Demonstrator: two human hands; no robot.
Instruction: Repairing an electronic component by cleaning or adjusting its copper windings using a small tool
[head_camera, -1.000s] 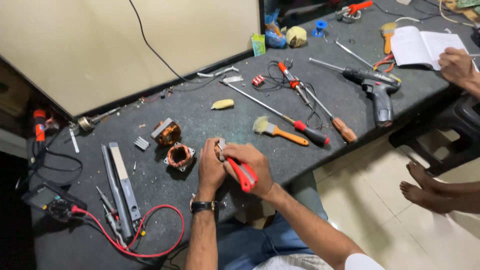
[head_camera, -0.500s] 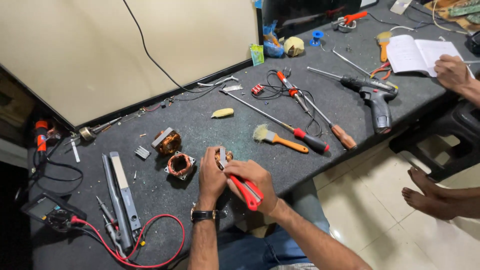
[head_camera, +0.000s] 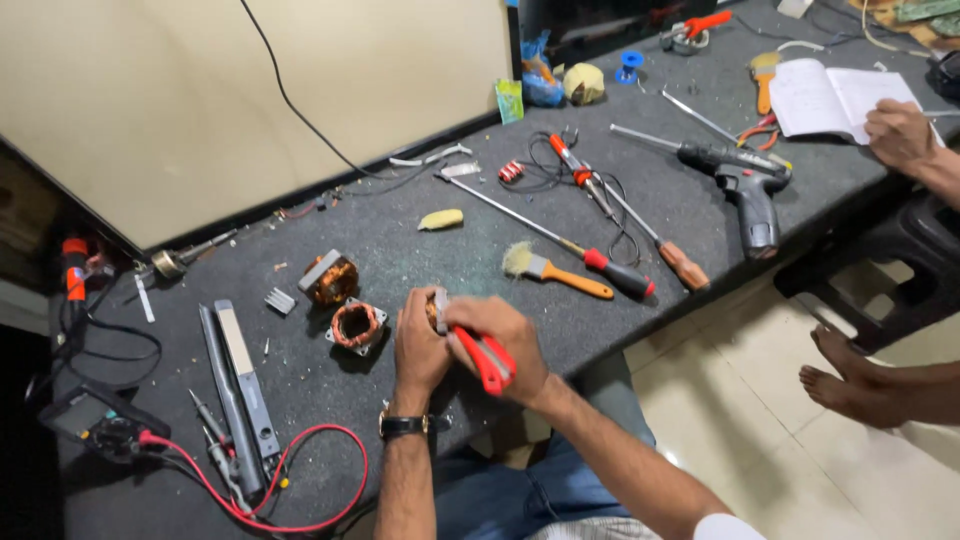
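My left hand (head_camera: 418, 345), with a dark wristwatch (head_camera: 402, 425) on its wrist, holds a small metal part (head_camera: 438, 308) over the near edge of the dark workbench (head_camera: 400, 240). My right hand (head_camera: 500, 335) grips red-handled pliers (head_camera: 487, 358) whose jaws meet that part between the two hands. The part is mostly hidden by my fingers. Just left of my hands lie two copper-wound motor coils (head_camera: 356, 325) (head_camera: 331, 279).
On the bench lie a paintbrush (head_camera: 555, 272), long screwdrivers (head_camera: 545, 235), a soldering iron (head_camera: 580, 180), a cordless drill (head_camera: 745, 185), a multimeter (head_camera: 95, 425) with red leads, and grey bars (head_camera: 240, 385). Another person's hand (head_camera: 897, 132) rests on an open notebook (head_camera: 835, 97); that person's bare feet (head_camera: 850, 375) are at right.
The view has shifted slightly. My hands stay together on the part and pliers, sliding a little toward the near edge of the bench.
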